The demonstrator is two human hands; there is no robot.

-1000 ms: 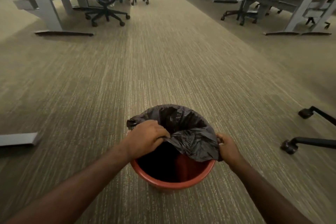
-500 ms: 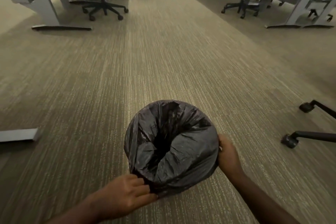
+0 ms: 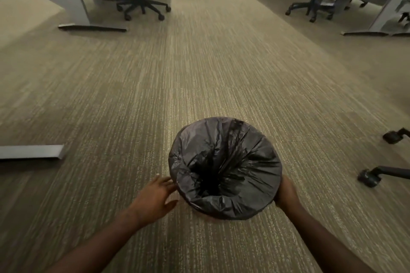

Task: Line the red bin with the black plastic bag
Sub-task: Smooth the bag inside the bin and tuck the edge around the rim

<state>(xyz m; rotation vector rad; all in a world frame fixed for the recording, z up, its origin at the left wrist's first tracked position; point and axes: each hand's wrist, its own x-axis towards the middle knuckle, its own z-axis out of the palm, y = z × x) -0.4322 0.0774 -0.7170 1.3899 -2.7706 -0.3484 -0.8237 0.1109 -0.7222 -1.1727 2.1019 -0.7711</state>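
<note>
Two hands at the bin, one each side; left hand (image 3: pixel 155 197) flat and spread, fingertips just touching the bag's folded edge, gripping nothing; right hand (image 3: pixel 286 193) wrapped round the far side of the rim, mostly hidden behind the plastic, so I can't tell how firmly it's clamped.

Black plastic bag (image 3: pixel 224 162) sits between the hands, mouth folded out over the whole rim; red bin (image 3: pixel 213 219) almost fully covered, only a faint sliver of it showing under the fold on the near side; bin stands on the carpet (image 3: pixel 133 117), directly ahead of both forearms.

Risks, as I read them:
- fold overlap looks shallow on the near edge; any weight dropped in could pull the rim of the bag inward and collapse the liner;
- bag centre is twisted and bunched, not pressed down to the base; trapped air under it could pop the fold off once released;
- thin film stretched over the rim; extra tugging from the left hand could tear it;
- right hand seems to be the only brace; pushing the bag down without it could tip or slide the bin.

Chair castors (image 3: pixel 368 177) lie beyond the right hand, well apart; no snag risk now.

Writing: none legible on bag, bin or carpet; no brand or label visible.
</note>
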